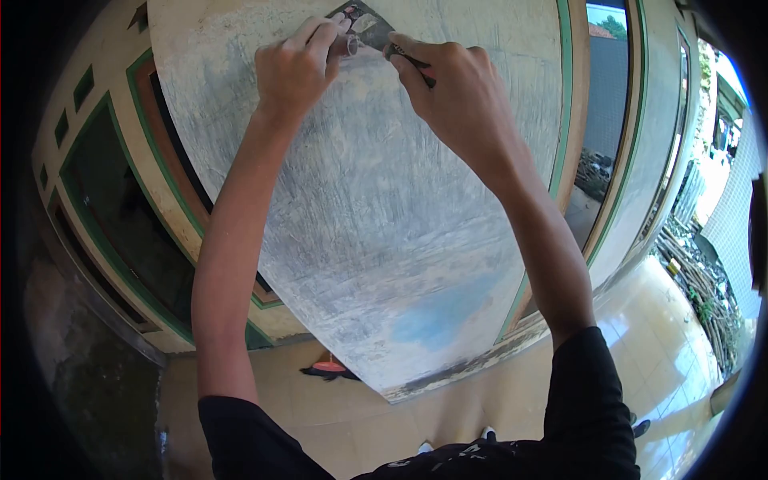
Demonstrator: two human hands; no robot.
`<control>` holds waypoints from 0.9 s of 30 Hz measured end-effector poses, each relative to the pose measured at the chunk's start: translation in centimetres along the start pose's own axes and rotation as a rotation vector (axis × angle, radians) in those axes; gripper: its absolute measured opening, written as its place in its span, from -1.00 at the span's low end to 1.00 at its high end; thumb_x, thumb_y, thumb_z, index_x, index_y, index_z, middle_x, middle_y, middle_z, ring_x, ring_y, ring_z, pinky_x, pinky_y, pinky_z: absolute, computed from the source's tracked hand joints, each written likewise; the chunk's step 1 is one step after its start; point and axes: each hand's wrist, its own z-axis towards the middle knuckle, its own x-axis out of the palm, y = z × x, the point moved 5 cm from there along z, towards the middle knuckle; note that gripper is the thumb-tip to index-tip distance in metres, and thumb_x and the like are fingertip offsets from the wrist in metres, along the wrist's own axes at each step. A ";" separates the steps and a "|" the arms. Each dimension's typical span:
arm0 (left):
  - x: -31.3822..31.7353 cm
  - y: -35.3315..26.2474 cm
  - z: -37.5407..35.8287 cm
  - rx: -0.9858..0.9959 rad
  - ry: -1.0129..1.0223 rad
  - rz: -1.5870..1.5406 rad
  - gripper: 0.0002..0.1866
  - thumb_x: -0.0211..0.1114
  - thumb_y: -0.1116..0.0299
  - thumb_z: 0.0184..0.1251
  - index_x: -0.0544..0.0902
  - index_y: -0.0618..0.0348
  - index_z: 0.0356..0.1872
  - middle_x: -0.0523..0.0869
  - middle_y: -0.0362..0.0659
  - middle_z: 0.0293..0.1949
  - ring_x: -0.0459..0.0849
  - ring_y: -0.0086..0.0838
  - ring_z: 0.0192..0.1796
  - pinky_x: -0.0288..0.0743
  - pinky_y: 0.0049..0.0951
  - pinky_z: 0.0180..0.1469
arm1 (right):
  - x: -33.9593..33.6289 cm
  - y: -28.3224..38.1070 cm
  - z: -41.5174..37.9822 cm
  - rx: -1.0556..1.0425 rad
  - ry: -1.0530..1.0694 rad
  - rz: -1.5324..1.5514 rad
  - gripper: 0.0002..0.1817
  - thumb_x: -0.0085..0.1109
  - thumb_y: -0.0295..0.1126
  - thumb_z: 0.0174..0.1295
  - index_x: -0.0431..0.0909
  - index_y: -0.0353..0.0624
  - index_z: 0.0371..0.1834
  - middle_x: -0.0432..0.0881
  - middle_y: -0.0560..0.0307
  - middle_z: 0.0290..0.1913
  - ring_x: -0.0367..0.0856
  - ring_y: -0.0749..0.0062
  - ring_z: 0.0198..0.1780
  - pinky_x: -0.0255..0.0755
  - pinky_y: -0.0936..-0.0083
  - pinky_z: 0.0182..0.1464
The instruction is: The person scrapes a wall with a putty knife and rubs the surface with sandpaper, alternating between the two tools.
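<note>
In the head view, grips the scraper (372, 30) by its handle in the right hand (462, 76), with the blade between both hands, before the wall (360, 176); curls the left hand (294, 70) around an unclear object (350, 46) beside it. Looks dark, flat and straight-edged, smeared with pale paste. Behind, appears rough, streaky grey-white, with a blue patch (436, 316) low down.

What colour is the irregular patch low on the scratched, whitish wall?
The irregular patch is light blue, best seen in the head view.
</note>
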 end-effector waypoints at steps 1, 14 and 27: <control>0.1 0.6 0.4 -0.034 0.009 -0.023 -0.75 0.39 0.46 0.05 0.70 -0.05 -0.20 0.76 -0.37 -0.21 0.77 -0.30 -0.34 0.63 -0.36 -0.36 | 0.2 0.0 1.1 -0.037 -0.045 -0.002 -0.73 0.17 -0.37 0.33 0.74 -0.20 0.00 0.67 -0.20 -0.51 0.70 -0.07 -0.47 0.60 0.19 -0.32; 0.7 1.1 0.9 0.037 0.031 0.019 -0.67 0.49 0.36 0.05 0.73 -0.07 -0.09 0.77 -0.40 -0.24 0.78 -0.39 -0.42 0.63 -0.39 -0.43 | 0.3 0.1 1.5 0.070 -0.036 0.029 -0.71 0.16 -0.32 0.35 0.74 -0.16 0.03 0.68 -0.17 -0.51 0.67 -0.06 -0.50 0.58 0.19 -0.35; -0.3 -1.5 0.5 -0.012 0.084 -0.052 -0.78 0.43 0.37 0.11 0.76 -0.07 -0.17 0.80 -0.35 -0.21 0.79 -0.36 -0.38 0.64 -0.39 -0.40 | -1.7 -1.2 -0.6 0.164 0.092 0.000 -0.69 0.22 -0.28 0.36 0.71 -0.02 0.13 0.74 -0.05 -0.47 0.73 0.12 -0.46 0.60 0.30 -0.31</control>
